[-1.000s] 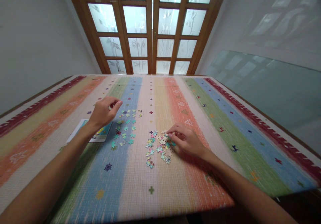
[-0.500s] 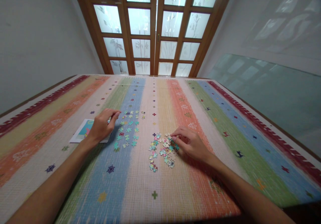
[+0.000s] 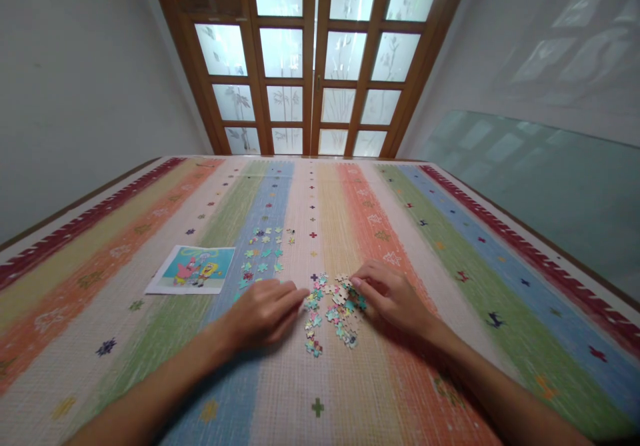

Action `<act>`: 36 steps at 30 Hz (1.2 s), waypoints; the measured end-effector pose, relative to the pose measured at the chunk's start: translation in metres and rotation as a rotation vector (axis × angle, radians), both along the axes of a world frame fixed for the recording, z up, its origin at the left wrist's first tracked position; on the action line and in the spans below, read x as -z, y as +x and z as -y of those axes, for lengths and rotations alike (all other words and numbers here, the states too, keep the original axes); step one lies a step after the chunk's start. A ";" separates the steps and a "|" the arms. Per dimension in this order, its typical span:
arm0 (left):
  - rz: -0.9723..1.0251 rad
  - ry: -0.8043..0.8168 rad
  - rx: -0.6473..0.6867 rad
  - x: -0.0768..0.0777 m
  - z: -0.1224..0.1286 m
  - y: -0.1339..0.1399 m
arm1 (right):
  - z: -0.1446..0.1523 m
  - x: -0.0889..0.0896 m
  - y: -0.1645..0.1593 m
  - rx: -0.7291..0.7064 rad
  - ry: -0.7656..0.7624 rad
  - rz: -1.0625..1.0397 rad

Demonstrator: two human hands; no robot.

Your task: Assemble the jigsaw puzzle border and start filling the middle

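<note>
A loose heap of jigsaw puzzle pieces [image 3: 340,329] lies on the striped tablecloth between my hands, some showing pale backs, others turquoise, pink and yellow print. My left hand [image 3: 267,309] has its fingers pressed together at the heap's left edge; whatever is between the fingertips is hidden. At the upper right of the heap, my right hand [image 3: 387,293] is closed, thumb against curled fingers, touching the pieces. Spaced puzzle pieces [image 3: 263,268] are laid out in rows beyond my left hand, which covers the nearest ones.
Left of the rows lies a picture card [image 3: 193,270] with a pink and a yellow cartoon figure. The striped tablecloth [image 3: 320,379] covers the long table. Wooden doors [image 3: 310,126] with frosted panes stand beyond the far edge, and a glass panel [image 3: 540,179] leans at the right.
My left hand has moved right and nearer, from the top of the rows to the heap, uncovering the picture card. My right hand stays by the heap. The view has shifted slightly.
</note>
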State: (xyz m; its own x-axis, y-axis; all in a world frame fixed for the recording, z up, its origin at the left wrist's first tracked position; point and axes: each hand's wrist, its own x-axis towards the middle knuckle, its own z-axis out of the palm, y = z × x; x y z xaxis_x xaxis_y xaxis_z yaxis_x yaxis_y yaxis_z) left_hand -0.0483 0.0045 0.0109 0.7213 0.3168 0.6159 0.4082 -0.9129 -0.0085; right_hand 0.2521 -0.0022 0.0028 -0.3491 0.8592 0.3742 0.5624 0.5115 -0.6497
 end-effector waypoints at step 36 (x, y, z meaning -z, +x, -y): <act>-0.269 -0.130 0.199 0.021 0.025 0.018 | -0.006 0.004 0.005 0.040 0.091 0.131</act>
State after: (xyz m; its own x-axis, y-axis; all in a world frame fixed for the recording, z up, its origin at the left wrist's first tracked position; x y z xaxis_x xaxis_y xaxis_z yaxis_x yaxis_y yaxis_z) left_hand -0.0306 -0.0209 -0.0104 0.9079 0.2164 0.3591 0.2207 -0.9749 0.0294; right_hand 0.2572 0.0037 -0.0014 -0.3665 0.8380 0.4044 0.6606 0.5404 -0.5212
